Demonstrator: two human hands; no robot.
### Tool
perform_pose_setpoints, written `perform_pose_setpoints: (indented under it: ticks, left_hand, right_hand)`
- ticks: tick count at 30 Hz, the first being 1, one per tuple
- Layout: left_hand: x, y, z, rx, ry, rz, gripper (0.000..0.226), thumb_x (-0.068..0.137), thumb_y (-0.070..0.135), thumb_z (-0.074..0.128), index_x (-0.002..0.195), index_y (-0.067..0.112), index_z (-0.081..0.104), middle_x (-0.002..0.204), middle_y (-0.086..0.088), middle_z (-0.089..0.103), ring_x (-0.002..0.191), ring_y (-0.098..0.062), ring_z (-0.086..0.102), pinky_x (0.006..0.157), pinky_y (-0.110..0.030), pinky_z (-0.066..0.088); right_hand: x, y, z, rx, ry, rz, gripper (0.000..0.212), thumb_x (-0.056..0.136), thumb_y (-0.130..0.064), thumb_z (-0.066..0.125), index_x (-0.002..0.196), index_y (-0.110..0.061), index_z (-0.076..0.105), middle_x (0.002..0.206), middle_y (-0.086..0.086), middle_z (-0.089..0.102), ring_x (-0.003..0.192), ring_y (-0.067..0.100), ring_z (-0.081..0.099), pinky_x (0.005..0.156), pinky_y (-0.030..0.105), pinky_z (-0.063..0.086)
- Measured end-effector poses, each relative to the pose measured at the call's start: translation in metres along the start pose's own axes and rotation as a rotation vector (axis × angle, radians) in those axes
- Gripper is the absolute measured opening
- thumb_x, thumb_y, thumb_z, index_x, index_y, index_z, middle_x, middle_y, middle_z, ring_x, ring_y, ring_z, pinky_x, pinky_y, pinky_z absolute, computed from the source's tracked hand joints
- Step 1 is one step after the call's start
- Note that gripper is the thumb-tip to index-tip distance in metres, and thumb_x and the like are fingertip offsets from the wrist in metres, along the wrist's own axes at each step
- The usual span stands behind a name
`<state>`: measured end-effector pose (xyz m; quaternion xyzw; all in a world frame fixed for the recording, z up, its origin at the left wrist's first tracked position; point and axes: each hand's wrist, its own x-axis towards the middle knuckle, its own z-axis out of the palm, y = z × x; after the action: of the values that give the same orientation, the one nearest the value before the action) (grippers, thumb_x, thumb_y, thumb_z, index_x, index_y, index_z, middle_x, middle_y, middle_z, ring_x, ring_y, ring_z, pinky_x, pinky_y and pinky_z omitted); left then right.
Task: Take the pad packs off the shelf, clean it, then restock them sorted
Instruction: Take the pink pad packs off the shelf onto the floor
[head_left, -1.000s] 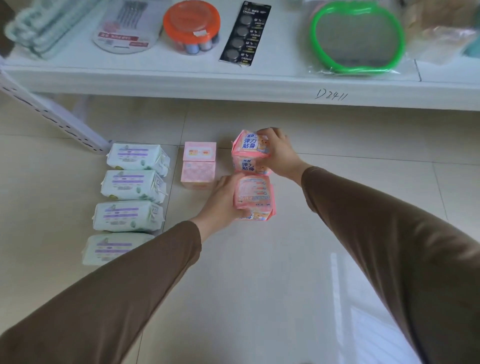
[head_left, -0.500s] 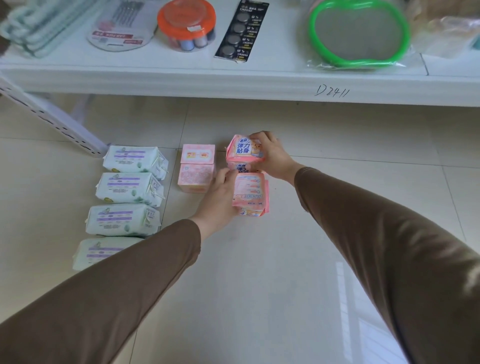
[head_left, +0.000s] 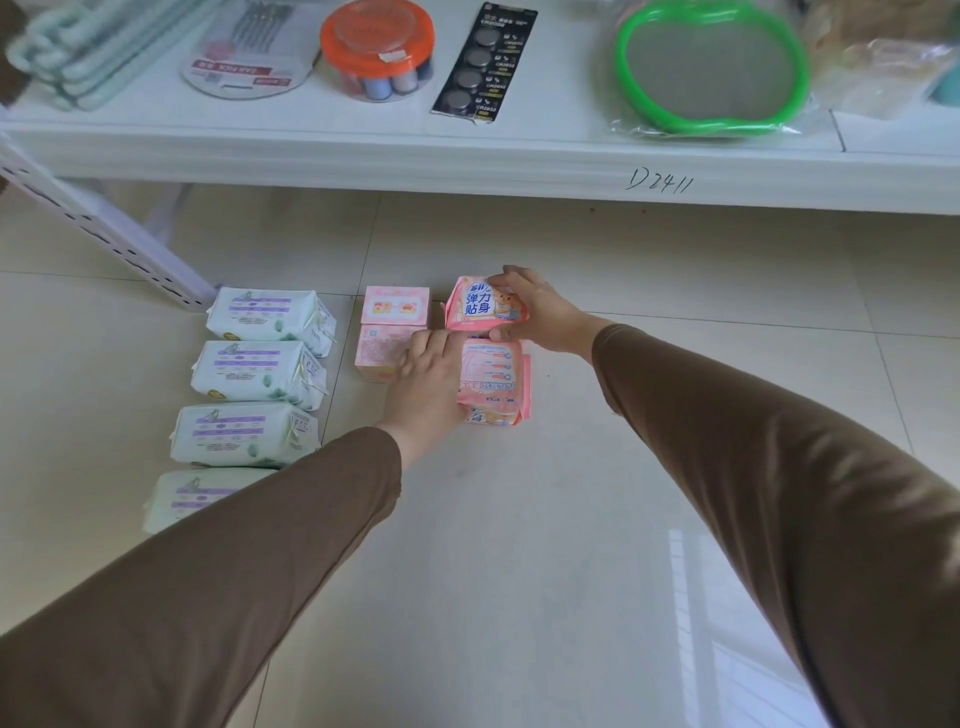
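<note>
On the tiled floor, several white-and-purple pad packs (head_left: 262, 375) lie in a column at the left. Two pink boxes (head_left: 396, 307) sit beside them. My right hand (head_left: 540, 312) grips a pink pad pack (head_left: 483, 310) with blue lettering, tilted up at the far end of the pink row. My left hand (head_left: 431, 384) holds the left side of a nearer pink pad pack (head_left: 496, 382), which lies on another pink pack. The white shelf (head_left: 467, 156) runs across the top.
On the shelf lie mint hangers (head_left: 78, 57), an ear-pick card (head_left: 244, 62), an orange-lidded tub (head_left: 376, 49), a card of coin batteries (head_left: 480, 62) and a green-rimmed mirror (head_left: 711, 67) in plastic. A perforated shelf post (head_left: 104, 234) slants at left. Bare tiles lie in front.
Both hands and the pink packs have shifted slightly away from me toward the shelf. The near pink pack has come down onto the stack on the floor.
</note>
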<state>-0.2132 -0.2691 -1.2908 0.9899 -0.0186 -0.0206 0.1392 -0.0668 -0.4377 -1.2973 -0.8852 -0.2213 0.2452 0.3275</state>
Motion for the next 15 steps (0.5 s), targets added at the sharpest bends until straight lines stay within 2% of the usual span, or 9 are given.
perform_pose_setpoints:
  ticks: [8,15]
  left_hand:
    - [0.0017,-0.0009,0.0002,0.002,0.005,-0.016,0.081,0.064,0.029,0.084,0.133,0.018,0.042,0.129,-0.001,0.043,0.121,-0.023,0.037,0.101,-0.039,0.038]
    - [0.0007,-0.0043,-0.0058,-0.004,-0.001,-0.004,0.105,0.06,0.037,0.087,0.146,0.019,0.029,0.138,-0.002,0.036,0.127,-0.024,0.033,0.106,-0.04,0.034]
  right_hand:
    - [-0.003,0.0006,-0.0002,-0.001,-0.021,0.024,0.08,0.083,-0.033,0.079,0.15,-0.029,0.036,0.164,-0.001,0.012,0.146,0.032,0.022,0.115,0.052,0.033]
    - [-0.0086,-0.001,-0.006,-0.056,-0.034,0.03,0.074,0.087,-0.035,0.074,0.151,-0.031,0.036,0.165,-0.002,0.01,0.147,0.034,0.015,0.118,0.053,0.027]
